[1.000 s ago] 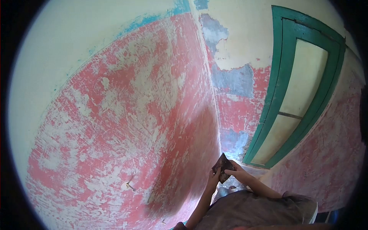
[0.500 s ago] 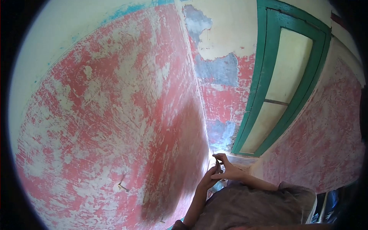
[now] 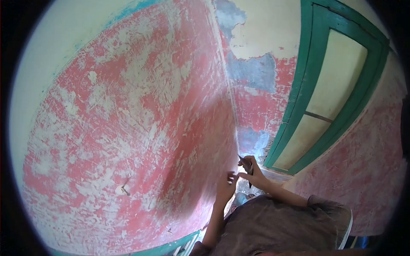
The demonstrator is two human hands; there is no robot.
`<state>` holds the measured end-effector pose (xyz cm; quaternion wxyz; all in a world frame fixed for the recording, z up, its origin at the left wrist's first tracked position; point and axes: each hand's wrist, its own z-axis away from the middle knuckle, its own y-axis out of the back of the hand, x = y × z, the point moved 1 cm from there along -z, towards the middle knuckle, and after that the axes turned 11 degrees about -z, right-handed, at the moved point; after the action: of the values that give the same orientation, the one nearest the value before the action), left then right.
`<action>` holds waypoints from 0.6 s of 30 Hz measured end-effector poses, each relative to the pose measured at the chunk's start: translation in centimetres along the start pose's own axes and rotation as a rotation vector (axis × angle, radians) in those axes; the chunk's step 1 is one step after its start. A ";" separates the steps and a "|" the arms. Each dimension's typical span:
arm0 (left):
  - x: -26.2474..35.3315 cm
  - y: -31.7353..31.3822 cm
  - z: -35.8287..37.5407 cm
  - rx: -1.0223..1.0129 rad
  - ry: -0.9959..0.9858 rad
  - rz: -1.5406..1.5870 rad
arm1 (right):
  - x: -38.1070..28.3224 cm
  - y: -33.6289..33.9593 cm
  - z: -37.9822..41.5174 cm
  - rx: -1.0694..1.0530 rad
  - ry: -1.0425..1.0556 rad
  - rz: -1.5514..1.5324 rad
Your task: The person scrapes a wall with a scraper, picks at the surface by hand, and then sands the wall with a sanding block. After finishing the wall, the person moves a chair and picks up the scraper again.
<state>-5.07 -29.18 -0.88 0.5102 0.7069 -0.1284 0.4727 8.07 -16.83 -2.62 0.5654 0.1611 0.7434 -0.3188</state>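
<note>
My right hand (image 3: 257, 176) is closed round a slim dark hand tool with a narrow pointed tip (image 3: 246, 164). That tip points up toward the corner where the pink wall (image 3: 141, 128) meets the wall beside the door. Just to the left and a little lower, my left hand (image 3: 224, 188) is close to the pink wall, fingers slightly apart and a bit blurred, with nothing seen in it. Pale scraped patches and streaks cover much of the pink paint. The tool's exact kind is hard to make out.
A green-framed door (image 3: 294, 102) with cream panels stands right of the corner. Beside it the narrow wall has grey bare patches (image 3: 252, 72). A small hook-like fitting (image 3: 124, 190) juts from the pink wall. Green trim (image 3: 171, 246) runs along the lower left.
My hands have parted: the left has dropped away from the tool toward the pink wall, while the right now grips it alone, tip raised. The view has shifted slightly.
</note>
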 end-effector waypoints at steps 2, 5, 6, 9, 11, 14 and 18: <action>5.8 4.7 1.1 0.305 -0.042 -0.030 | -0.8 0.3 -0.6 0.026 0.007 -0.084; 9.6 10.7 2.8 0.992 -0.437 -0.417 | -0.7 1.3 -1.5 0.014 -0.033 -0.150; 9.2 12.6 3.3 1.153 -0.485 -0.504 | -0.6 1.6 -1.9 0.026 -0.025 -0.160; 11.0 17.8 4.1 1.637 -0.494 -0.725 | 0.5 2.4 -2.8 0.002 -0.046 -0.146; 13.1 20.2 4.0 1.787 -0.364 -0.627 | 1.2 2.5 -3.5 -0.019 -0.044 -0.165; 13.7 22.7 4.6 1.736 -0.344 -0.670 | 1.4 2.1 -4.2 -0.061 -0.073 -0.200; 14.8 22.9 4.8 1.747 -0.282 -0.906 | 1.3 1.3 -4.9 -0.129 -0.115 -0.247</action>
<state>-9.94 -39.02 24.52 -0.0772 0.8665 0.4876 0.0732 4.84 -12.82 -3.42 0.5725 0.0133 0.7430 -0.3465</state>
